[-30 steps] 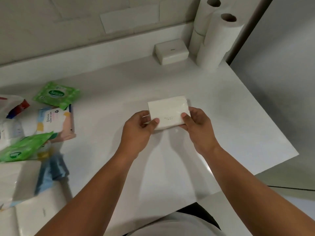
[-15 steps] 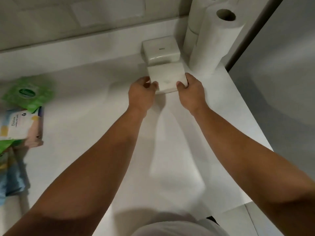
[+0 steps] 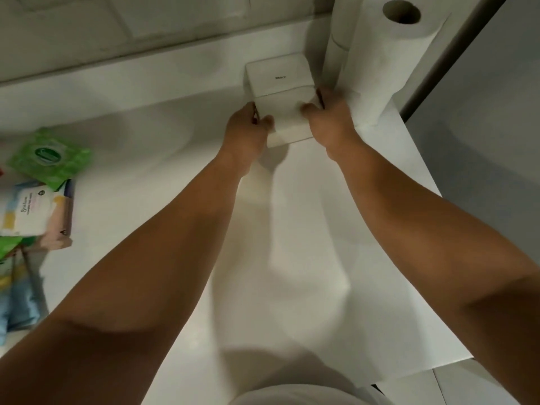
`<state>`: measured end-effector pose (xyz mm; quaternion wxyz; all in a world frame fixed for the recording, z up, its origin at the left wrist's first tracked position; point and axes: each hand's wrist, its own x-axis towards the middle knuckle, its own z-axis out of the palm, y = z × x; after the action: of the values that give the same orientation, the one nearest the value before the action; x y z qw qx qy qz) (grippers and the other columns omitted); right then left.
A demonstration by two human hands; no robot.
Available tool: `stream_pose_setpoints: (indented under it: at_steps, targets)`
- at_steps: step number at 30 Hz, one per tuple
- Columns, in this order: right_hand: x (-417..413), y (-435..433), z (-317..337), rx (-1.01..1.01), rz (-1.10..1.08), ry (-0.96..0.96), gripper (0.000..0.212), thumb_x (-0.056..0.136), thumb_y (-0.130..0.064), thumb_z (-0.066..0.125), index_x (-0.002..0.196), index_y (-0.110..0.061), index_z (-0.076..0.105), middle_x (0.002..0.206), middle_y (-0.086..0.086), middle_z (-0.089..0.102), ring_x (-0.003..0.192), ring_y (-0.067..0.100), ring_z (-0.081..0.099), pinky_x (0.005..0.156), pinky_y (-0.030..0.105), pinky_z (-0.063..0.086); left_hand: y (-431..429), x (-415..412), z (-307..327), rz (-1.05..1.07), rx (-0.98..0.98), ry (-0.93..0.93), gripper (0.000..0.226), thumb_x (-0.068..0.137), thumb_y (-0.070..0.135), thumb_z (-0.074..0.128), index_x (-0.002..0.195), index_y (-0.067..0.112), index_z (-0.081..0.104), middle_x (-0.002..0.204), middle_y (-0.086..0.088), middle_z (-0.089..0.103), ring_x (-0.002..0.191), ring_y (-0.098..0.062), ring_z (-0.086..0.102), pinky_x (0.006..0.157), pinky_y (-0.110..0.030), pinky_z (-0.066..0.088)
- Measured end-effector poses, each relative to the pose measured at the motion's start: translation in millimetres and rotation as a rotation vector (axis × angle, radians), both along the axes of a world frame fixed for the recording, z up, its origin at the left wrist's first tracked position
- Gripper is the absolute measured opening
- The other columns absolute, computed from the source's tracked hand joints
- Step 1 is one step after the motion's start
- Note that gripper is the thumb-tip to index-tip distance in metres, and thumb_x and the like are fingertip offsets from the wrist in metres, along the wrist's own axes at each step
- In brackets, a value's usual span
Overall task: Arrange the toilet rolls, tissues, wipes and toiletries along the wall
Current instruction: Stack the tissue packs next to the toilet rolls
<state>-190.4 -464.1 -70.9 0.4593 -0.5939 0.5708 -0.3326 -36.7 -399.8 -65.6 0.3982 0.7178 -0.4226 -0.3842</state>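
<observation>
A white tissue pack point(image 3: 287, 112) is gripped at both ends, my left hand point(image 3: 247, 133) on its left side and my right hand point(image 3: 328, 119) on its right side. It is tilted up and pressed against the front of a second white tissue pack point(image 3: 277, 74) that lies by the wall. Just to the right, tall white paper rolls point(image 3: 380, 54) stand upright in the corner, with more rolls behind them. Whether the held pack rests on the white counter point(image 3: 306, 229) is hidden by my hands.
At the left edge lie a green wipes pack point(image 3: 49, 157), a pastel wipes pack point(image 3: 35, 214) and blue packaging point(image 3: 17, 302). A raised ledge point(image 3: 117, 74) runs along the wall. The counter's right edge drops off near the rolls.
Both hands carried the tissue pack from the middle of the counter away from me to the wall, up against the other pack beside the rolls.
</observation>
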Motion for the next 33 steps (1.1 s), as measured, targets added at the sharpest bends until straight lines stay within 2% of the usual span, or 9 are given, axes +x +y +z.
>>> stream_pose_setpoints:
  at_steps: [3, 7, 14, 18, 21, 23, 27, 30, 33]
  targets:
    - [1.3, -7.2, -1.6, 0.016, 0.016, -0.008, 0.036, 0.083, -0.023, 0.061, 0.117, -0.014, 0.061, 0.109, 0.003, 0.066, 0.097, 0.02, 0.062, 0.078, 0.025, 0.052, -6.1, -0.4, -2.5, -0.067, 0.014, -0.033, 0.034, 0.095, 0.02, 0.048, 0.127, 0.014, 0.058, 0.116, -0.004, 0.067, 0.104, -0.022, 0.063, 0.091, -0.037, 0.053]
    - [1.3, -10.6, -5.6, 0.021, 0.026, -0.004, 0.038, 0.085, -0.022, 0.062, 0.122, -0.014, 0.059, 0.111, 0.003, 0.065, 0.099, 0.02, 0.063, 0.077, 0.023, 0.052, -12.4, -2.4, -9.0, -0.049, -0.002, -0.025, 0.038, 0.096, 0.021, 0.045, 0.133, 0.016, 0.052, 0.12, -0.002, 0.065, 0.108, -0.021, 0.062, 0.096, -0.036, 0.051]
    - [-0.8, -13.2, -9.3, -0.004, 0.062, 0.077, 0.051, 0.085, -0.029, 0.059, 0.135, -0.02, 0.051, 0.124, 0.001, 0.061, 0.111, 0.02, 0.059, 0.098, 0.036, 0.05, -13.9, -2.4, -13.2, -0.019, -0.008, 0.028, 0.038, 0.097, 0.02, 0.046, 0.134, 0.019, 0.053, 0.121, 0.001, 0.066, 0.109, -0.019, 0.062, 0.095, -0.033, 0.051]
    - [2.9, -6.0, -4.0, -0.191, 0.089, 0.298, 0.059, 0.09, -0.023, 0.054, 0.147, -0.015, 0.038, 0.14, 0.007, 0.053, 0.127, 0.025, 0.05, 0.107, 0.033, 0.043, -10.0, -2.2, -8.4, 0.002, 0.029, 0.016, 0.03, 0.098, 0.024, 0.049, 0.124, 0.009, 0.054, 0.115, 0.001, 0.066, 0.106, -0.021, 0.063, 0.086, -0.026, 0.051]
    - [6.9, 11.9, 2.7, -0.394, 0.108, 0.464, 0.059, 0.091, -0.02, 0.052, 0.147, -0.007, 0.038, 0.149, 0.016, 0.041, 0.136, 0.033, 0.04, 0.113, 0.037, 0.037, -3.2, 3.7, -2.0, 0.007, 0.073, -0.106, 0.058, 0.097, 0.036, 0.051, 0.145, 0.005, 0.04, 0.145, -0.012, 0.052, 0.132, -0.029, 0.051, 0.109, -0.038, 0.043]
    - [9.1, 28.3, 8.2, -0.505, 0.113, 0.458, 0.053, 0.09, -0.019, 0.053, 0.141, -0.004, 0.046, 0.147, 0.019, 0.043, 0.137, 0.034, 0.04, 0.113, 0.038, 0.038, 10.3, 8.4, 6.9, 0.016, 0.041, -0.191, 0.06, 0.1, 0.035, 0.052, 0.152, 0.011, 0.034, 0.155, -0.006, 0.042, 0.138, -0.022, 0.046, 0.116, -0.033, 0.035]
    - [15.0, 71.6, 15.5, -0.58, 0.163, 0.325, 0.042, 0.089, -0.019, 0.057, 0.129, -0.007, 0.058, 0.139, 0.012, 0.053, 0.132, 0.028, 0.047, 0.109, 0.035, 0.041, 58.9, 16.0, 25.2, 0.032, -0.113, -0.293, 0.045, 0.1, 0.033, 0.055, 0.141, 0.018, 0.052, 0.142, 0.006, 0.057, 0.12, -0.014, 0.059, 0.103, -0.021, 0.042]
    - [22.7, 111.9, 18.5, -0.567, 0.2, 0.269, 0.04, 0.09, -0.018, 0.058, 0.128, -0.007, 0.059, 0.14, 0.009, 0.052, 0.133, 0.022, 0.046, 0.11, 0.029, 0.038, 104.4, 27.4, 32.2, 0.009, -0.2, -0.318, 0.037, 0.098, 0.034, 0.058, 0.132, 0.019, 0.06, 0.129, 0.009, 0.064, 0.109, -0.012, 0.063, 0.097, -0.034, 0.052]
    - [40.9, 156.2, 26.3, -0.53, 0.242, 0.224, 0.04, 0.092, -0.02, 0.057, 0.13, -0.009, 0.057, 0.142, 0.005, 0.05, 0.134, 0.018, 0.044, 0.112, 0.025, 0.035, 154.1, 47.8, 41.3, 0.021, -0.218, -0.347, 0.029, 0.097, 0.033, 0.06, 0.125, 0.024, 0.065, 0.116, 0.018, 0.063, 0.109, -0.01, 0.061, 0.096, -0.037, 0.051]
